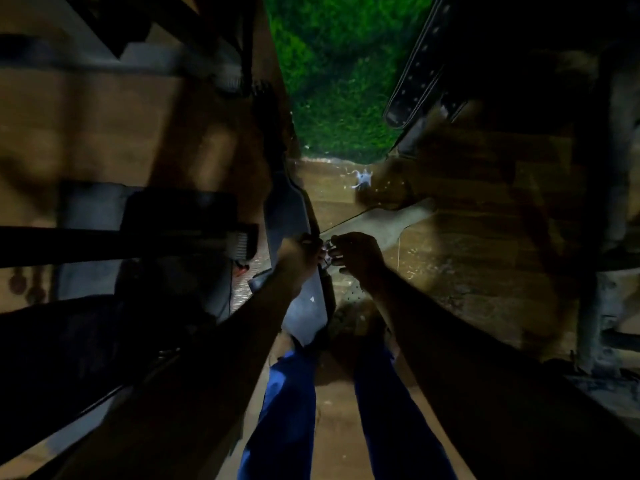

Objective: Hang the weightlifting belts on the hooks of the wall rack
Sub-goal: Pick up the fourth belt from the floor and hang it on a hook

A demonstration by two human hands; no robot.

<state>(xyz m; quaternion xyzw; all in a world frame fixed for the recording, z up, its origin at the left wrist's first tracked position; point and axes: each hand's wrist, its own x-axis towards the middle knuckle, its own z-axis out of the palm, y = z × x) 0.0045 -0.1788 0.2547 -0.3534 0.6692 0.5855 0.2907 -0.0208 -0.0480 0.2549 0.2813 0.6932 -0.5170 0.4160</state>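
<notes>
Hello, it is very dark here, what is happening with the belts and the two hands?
A person stands close to a dim wooden wall, both arms reaching forward. The left hand holds the edge of a grey weightlifting belt that hangs down in front of them. The right hand meets it at the small metal piece between the hands, likely a buckle or hook; the blur hides which. Another black belt with rows of holes hangs at upper right.
</notes>
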